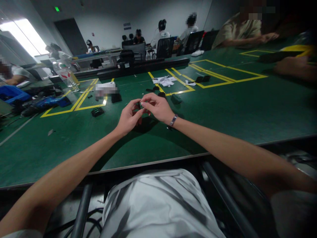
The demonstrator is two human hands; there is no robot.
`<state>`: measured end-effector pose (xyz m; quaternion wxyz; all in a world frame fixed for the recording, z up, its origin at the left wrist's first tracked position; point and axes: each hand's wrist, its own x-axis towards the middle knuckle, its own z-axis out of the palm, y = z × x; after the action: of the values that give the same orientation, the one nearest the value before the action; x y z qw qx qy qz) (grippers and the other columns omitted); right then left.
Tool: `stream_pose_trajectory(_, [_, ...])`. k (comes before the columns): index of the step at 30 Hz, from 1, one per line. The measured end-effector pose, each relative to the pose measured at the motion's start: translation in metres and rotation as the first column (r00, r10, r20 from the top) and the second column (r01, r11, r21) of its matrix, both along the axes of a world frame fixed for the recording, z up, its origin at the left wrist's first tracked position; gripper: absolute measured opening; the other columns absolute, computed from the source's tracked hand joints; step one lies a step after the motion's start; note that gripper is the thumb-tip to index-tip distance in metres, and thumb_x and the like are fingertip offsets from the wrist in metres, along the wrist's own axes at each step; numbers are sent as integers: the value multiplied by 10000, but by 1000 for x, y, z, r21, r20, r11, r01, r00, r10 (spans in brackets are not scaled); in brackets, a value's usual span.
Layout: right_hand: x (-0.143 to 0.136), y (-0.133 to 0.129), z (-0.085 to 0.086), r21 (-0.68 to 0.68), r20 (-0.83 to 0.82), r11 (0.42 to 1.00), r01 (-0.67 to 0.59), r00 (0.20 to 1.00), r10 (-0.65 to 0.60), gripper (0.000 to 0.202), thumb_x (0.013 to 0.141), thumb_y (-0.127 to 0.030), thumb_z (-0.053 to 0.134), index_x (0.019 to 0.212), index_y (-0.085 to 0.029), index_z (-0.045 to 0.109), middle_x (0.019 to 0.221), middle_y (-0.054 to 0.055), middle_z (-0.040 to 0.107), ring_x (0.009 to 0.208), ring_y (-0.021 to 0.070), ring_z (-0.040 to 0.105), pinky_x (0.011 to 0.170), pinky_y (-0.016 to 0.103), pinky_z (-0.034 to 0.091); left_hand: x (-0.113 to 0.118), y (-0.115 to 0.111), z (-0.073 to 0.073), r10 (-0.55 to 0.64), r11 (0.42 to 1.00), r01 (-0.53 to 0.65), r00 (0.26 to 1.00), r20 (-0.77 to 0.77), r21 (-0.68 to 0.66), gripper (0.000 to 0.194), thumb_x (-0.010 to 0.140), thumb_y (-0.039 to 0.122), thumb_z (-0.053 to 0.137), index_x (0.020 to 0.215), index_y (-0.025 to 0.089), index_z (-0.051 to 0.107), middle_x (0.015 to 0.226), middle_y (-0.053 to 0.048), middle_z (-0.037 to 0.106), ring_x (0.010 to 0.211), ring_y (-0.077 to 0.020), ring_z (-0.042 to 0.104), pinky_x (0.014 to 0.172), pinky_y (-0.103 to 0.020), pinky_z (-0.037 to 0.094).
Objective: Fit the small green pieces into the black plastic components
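My left hand [130, 116] and my right hand [157, 107] meet above the middle of the green table [138, 145]. Between their fingertips is a small dark part [140, 105] with a bit of green, mostly hidden by the fingers. Both hands are closed on it, thumbs and forefingers pinched together. A bracelet circles my right wrist. Just behind the hands lie small black pieces [155, 89], and a dark clear-looking piece [176, 99] rests to their right. Left of my left hand sits a black and green part [97, 112].
White paper scraps [165, 81] lie inside yellow tape lines. At the left are a plastic bottle [66, 76], a blue and black tool [46, 104] and a blue bin [15, 94]. Another person's arm [294, 67] reaches in from the right.
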<state>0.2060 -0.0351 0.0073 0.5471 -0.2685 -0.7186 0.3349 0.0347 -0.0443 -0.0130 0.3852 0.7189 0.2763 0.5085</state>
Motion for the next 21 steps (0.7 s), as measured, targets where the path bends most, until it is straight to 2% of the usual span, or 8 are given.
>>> stream_pose_trajectory(21, [0,-3,2,-4,0,1000,7,1000,-7,158,872,-341,657,911,-188,643,1074,48,570,664,98,588,504,233,497,1,-3,3,21,1000,-21,1000,-16,3,409,896,379,637,1257,232,514,877,-33,652,449,-54,554,374,-159,423])
